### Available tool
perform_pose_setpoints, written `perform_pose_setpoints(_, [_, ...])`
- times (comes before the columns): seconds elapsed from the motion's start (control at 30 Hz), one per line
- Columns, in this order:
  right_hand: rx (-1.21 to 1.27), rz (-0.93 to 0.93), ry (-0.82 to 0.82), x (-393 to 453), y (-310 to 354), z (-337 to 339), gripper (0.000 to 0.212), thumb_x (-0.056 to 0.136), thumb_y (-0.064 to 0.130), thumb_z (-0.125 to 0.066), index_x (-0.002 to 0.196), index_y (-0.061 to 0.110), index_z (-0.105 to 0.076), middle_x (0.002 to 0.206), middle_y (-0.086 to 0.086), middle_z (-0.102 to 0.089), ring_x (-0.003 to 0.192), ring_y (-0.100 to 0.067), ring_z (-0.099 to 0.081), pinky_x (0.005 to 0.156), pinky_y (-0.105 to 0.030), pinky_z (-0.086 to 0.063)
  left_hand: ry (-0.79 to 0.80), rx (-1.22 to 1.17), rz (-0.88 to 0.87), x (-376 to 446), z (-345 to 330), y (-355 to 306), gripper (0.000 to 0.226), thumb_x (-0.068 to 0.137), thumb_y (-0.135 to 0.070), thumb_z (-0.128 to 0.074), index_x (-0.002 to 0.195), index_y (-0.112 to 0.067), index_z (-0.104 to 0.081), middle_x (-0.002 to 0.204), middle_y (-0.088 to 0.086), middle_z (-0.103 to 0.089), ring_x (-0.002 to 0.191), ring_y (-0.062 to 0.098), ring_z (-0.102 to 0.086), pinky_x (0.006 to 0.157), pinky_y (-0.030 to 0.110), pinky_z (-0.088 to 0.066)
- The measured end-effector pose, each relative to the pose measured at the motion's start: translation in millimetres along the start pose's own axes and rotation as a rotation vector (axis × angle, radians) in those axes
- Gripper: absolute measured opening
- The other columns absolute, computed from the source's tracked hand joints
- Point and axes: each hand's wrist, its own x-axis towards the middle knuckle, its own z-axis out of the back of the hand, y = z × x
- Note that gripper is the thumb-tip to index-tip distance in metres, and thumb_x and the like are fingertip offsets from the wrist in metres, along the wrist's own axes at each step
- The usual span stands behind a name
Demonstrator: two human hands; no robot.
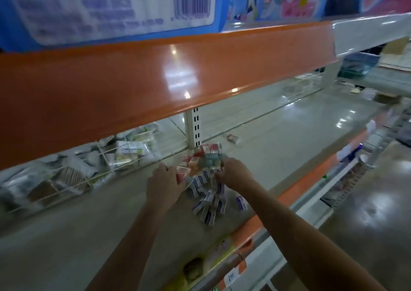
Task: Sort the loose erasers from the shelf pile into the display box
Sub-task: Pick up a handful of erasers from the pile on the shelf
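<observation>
A pile of loose erasers [208, 192] lies on the grey shelf [278, 148]. Red and white ones sit at the back and blue and white ones fan out toward the front. My left hand [165, 182] is at the pile's left side, its fingers curled round a red eraser [181, 176]. My right hand [235, 172] lies over the pile's right side with its fingertips bent down among the blue erasers; the blur hides whether it holds one. One eraser [232, 138] lies apart near the back, another [242, 202] to the right. I cannot make out a display box.
The orange edge of the shelf above [155, 79] hangs low over the pile. A white wire divider [106, 157] fences off packaged goods on the left. A white slotted upright [195, 128] stands behind the pile. Price labels [220, 253] line the front edge.
</observation>
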Motion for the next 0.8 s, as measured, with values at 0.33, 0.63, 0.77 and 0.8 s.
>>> perform_pose_setpoints(0.33, [0.059,0.107,0.241,35.1,-38.4,6.7,0.031,0.086,0.025,-0.063,0.112,0.010,-0.055,0.107,-0.010,-0.062,0.096,-0.023,-0.058,0.077,-0.028,-0.042,-0.066,-0.213,0.252,-15.8,-1.9,-19.9,0.046,0.086,-0.046,-0.060,0.124,-0.021,-0.052,0.117,0.002,-0.060,0.104,0.020,-0.057,0.086,0.035,-0.049])
perform_pose_setpoints(0.63, [0.158,0.186,0.349,36.8,-49.1,9.2,0.026,0.085,0.019,-0.064,0.109,0.011,-0.055,0.105,-0.009,-0.061,0.096,-0.022,-0.057,0.081,-0.029,-0.046,-0.230,-0.575,0.457,-66.5,10.8,-39.3,0.026,0.081,-0.029,-0.072,0.102,-0.025,-0.057,0.095,-0.007,-0.063,0.083,0.010,-0.060,0.068,0.026,-0.048])
perform_pose_setpoints(0.77, [0.328,0.246,0.266,21.8,-55.6,17.5,0.013,0.088,0.017,-0.062,0.099,0.016,-0.056,0.098,-0.002,-0.062,0.090,-0.017,-0.057,0.076,-0.025,-0.045,-0.262,-0.935,0.482,-90.2,22.6,-48.2,0.025,0.079,-0.017,-0.074,0.094,-0.023,-0.056,0.089,-0.010,-0.065,0.077,0.001,-0.063,0.063,0.016,-0.047])
perform_pose_setpoints(0.8, [0.446,0.261,0.265,16.9,-55.6,22.4,0.010,0.088,0.016,-0.063,0.096,0.018,-0.057,0.095,0.002,-0.062,0.087,-0.014,-0.058,0.074,-0.024,-0.046,-0.264,-1.037,0.479,-96.5,25.6,-50.8,0.024,0.079,-0.013,-0.074,0.094,-0.020,-0.056,0.087,-0.007,-0.066,0.076,0.002,-0.064,0.062,0.017,-0.049])
